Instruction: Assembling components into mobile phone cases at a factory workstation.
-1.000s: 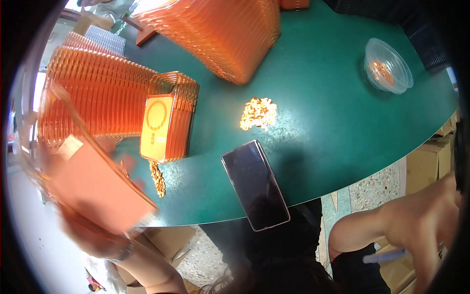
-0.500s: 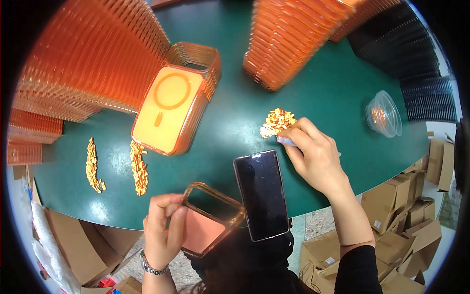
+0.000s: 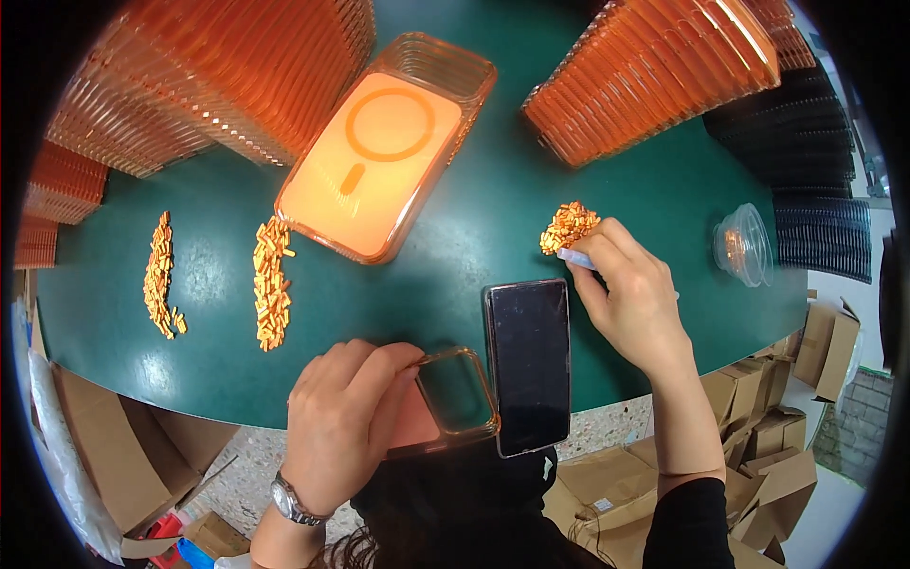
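Right grip [image 3: 627, 296]: fingers closed round a pale stick [image 3: 577, 259], tip at the near edge of an orange pile [image 3: 570, 225]. Left grip [image 3: 343, 410]: narrow, holding a clear-orange case [image 3: 415, 423] with a pink panel at the worktop's [image 3: 408, 308] near edge. I log the phone [image 3: 529, 368] between the two grips, right beside the case's corner (contact unclear from my end). Farther left: one long heap [image 3: 271, 294] of orange pieces, then a thinner heap [image 3: 159, 275]. Beyond, I note a case stack [image 3: 374, 161]; far right, a clear bowl [image 3: 754, 248].
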The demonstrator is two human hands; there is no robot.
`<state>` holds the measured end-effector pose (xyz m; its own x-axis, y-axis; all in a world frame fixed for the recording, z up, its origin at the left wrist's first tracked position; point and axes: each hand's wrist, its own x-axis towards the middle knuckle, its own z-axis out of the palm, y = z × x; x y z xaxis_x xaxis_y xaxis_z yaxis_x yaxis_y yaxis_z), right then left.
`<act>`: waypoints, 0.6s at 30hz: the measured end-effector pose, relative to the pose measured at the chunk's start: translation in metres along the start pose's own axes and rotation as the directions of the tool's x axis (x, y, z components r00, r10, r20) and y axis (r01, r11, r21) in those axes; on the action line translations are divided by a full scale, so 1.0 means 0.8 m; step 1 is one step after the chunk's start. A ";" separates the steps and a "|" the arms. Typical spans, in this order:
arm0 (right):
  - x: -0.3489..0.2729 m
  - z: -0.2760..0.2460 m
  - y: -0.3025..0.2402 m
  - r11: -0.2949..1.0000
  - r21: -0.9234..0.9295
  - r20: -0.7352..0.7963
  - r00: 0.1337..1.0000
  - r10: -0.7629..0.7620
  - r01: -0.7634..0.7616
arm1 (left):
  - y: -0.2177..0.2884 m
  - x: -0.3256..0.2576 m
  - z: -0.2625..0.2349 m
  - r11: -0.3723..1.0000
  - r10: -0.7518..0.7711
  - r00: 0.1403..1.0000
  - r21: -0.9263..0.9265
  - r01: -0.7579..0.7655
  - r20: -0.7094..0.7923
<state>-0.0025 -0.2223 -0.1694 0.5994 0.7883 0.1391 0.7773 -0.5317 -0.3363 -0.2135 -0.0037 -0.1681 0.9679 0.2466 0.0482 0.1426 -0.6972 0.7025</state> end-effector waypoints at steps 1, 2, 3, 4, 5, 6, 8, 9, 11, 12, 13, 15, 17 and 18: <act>0.001 -0.001 -0.003 1.000 0.000 0.004 1.000 -0.006 0.006 | 0.001 0.000 -0.001 1.000 0.003 1.000 0.026 -0.003 0.004; 0.000 -0.002 -0.003 1.000 0.004 0.018 1.000 0.000 0.000 | -0.002 0.001 0.002 1.000 -0.001 1.000 0.019 0.001 0.002; 0.000 -0.003 -0.003 1.000 0.009 0.033 0.999 0.005 -0.005 | -0.005 0.002 0.006 0.999 0.011 1.000 0.045 -0.012 0.015; -0.001 -0.004 -0.001 1.000 0.006 0.038 0.999 0.002 -0.002 | -0.007 0.003 0.009 0.997 0.023 0.999 0.070 -0.025 0.028; -0.002 -0.008 0.002 0.999 0.038 0.065 0.997 0.034 -0.036 | -0.007 0.004 0.010 0.998 0.020 1.000 0.067 -0.021 0.025; -0.002 -0.011 0.003 0.995 0.070 0.094 0.994 0.065 -0.071 | -0.007 0.004 0.010 0.998 0.019 0.999 0.064 -0.021 0.034; -0.001 -0.013 0.002 0.993 0.053 0.114 0.989 0.097 -0.104 | -0.007 0.007 0.008 0.998 0.017 0.999 0.060 -0.020 0.042; -0.001 -0.013 0.002 0.995 0.058 0.114 0.990 0.079 -0.086 | -0.007 0.009 0.005 0.999 -0.004 0.997 0.036 0.001 0.080; 0.000 -0.012 0.001 0.996 0.066 0.113 0.992 0.054 -0.062 | -0.008 0.012 0.002 1.000 -0.027 0.993 0.017 0.025 0.114; 0.001 -0.012 -0.001 0.995 0.061 0.122 0.990 0.073 -0.081 | -0.008 0.013 0.000 0.999 -0.040 0.991 -0.005 0.041 0.128; 0.001 -0.012 -0.002 0.994 0.055 0.131 0.987 0.091 -0.099 | -0.008 0.013 -0.002 0.998 -0.052 0.988 -0.027 0.057 0.142; 0.002 -0.011 -0.002 0.993 0.065 0.122 0.988 0.089 -0.098 | -0.008 0.015 -0.002 0.998 -0.056 0.986 -0.020 0.059 0.156; 0.002 -0.009 -0.001 0.992 0.075 0.114 0.990 0.089 -0.098 | -0.008 0.016 -0.003 0.998 -0.059 0.983 -0.014 0.062 0.172; 0.003 -0.008 0.000 0.994 0.070 0.115 0.990 0.076 -0.084 | -0.008 0.016 -0.002 0.998 -0.058 0.982 -0.006 0.060 0.180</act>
<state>0.0002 -0.2226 -0.1630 0.6307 0.7760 0.0049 0.7086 -0.5734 -0.4112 -0.2023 0.0055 -0.1707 0.9794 0.1617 -0.1210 0.1994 -0.6771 0.7083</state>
